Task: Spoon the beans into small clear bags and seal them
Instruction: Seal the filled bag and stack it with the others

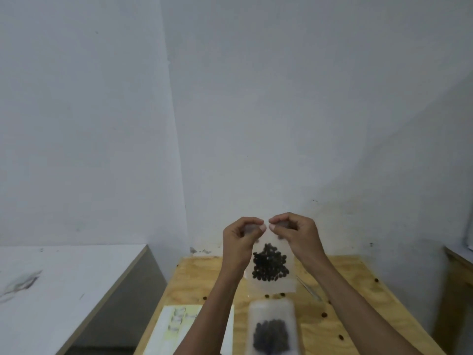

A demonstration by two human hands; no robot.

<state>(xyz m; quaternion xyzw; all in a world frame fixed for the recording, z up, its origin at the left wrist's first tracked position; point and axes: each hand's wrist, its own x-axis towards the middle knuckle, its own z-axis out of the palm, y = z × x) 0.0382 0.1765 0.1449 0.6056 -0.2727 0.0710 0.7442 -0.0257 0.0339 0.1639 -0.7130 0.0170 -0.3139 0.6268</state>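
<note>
Above the plywood desk [358, 298], both hands are raised and hold a small clear bag [271, 283] by its top edge. Left hand [239, 239]: fingers [256, 221] curled, thumb and forefinger pinching the bag's upper left part. Right hand [298, 233]: fingers likewise curled, pinching the upper right part. Fingertips of the two hands nearly meet at the middle of the top edge. Whether the seal strip is closed cannot be told.

Bag hangs upright, clear of the desk surface. Dark beans [270, 265] sit heaped in its lower half, piled higher at the centre.

On the desk, just nearer the camera than the held bag: a translucent container [272, 313] with a mass of dark beans inside, blurred. Left of it, a pale sheet with small clear items [176, 319] lying on it, partly hidden by the left forearm; what they are cannot be told. A thin metal utensil [308, 288] lies on the desk behind the right forearm. Loose beans [324, 314] are scattered singly over the plywood. A white surface [64, 290] stands to the left, apart from the desk.
</note>
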